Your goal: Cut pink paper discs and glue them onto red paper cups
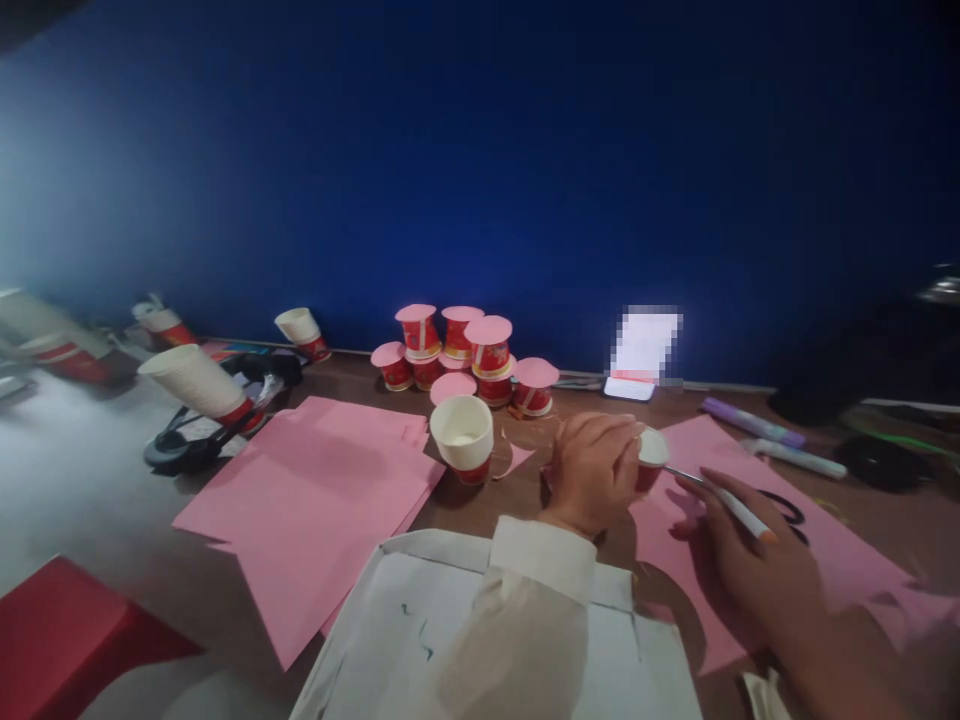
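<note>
My left hand [596, 468] is wrapped around a small red and white paper cup [651, 450], whose pale round end faces up beside the fingers. In my right hand [742, 540] is a slim white pen-like tool [739, 512] with an orange end and a thin grey tip. That tip points at the cup and lies close to its edge; whether it touches I cannot tell. Under both, a pink sheet [694, 450] with a curved cut edge lies on the table. A black curved shape [784, 503] shows on the sheet behind my right hand, partly hidden.
Red cups topped with pink discs [491, 345] are stacked by the blue wall. An open paper cup [463, 440] stands near pink sheets [315, 490]. A white box [397, 590] is closest to me. Markers [754, 422], a lit phone [641, 350] and headphones [184, 445] lie around.
</note>
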Tool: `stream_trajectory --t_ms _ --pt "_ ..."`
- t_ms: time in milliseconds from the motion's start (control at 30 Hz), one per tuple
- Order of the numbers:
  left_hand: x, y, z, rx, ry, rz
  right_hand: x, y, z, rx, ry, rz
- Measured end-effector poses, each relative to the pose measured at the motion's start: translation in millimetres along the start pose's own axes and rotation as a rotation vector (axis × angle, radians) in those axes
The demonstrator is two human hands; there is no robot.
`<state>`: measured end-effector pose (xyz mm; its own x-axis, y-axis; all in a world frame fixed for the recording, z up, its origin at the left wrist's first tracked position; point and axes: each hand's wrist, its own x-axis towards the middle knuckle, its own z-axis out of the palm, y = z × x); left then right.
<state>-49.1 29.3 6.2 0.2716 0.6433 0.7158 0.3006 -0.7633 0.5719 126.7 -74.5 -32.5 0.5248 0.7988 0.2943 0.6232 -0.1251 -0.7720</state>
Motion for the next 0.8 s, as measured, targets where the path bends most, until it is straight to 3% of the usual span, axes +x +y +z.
stream_trajectory --t_ms 133,233,467,633,800 --pt "-5 5 2.1 0.096 -0.081 0.03 1 -8 -3 0.089 -0.08 0.138" --pt "-8 4 3.8 0.147 -0.138 0.029 -1 -16 -6 0.147 -0.049 0.212" --pt "-6 4 3.2 0.176 -0.175 0.032 1 -14 -8 0.156 0.085 0.153" --pt "-5 5 3.4 0.18 -0.172 0.037 6 -23 -9 0.194 0.054 0.167" --pt "-5 2 4.5 0.168 -0.171 0.045 34 -38 -7 0.201 -0.024 0.211"
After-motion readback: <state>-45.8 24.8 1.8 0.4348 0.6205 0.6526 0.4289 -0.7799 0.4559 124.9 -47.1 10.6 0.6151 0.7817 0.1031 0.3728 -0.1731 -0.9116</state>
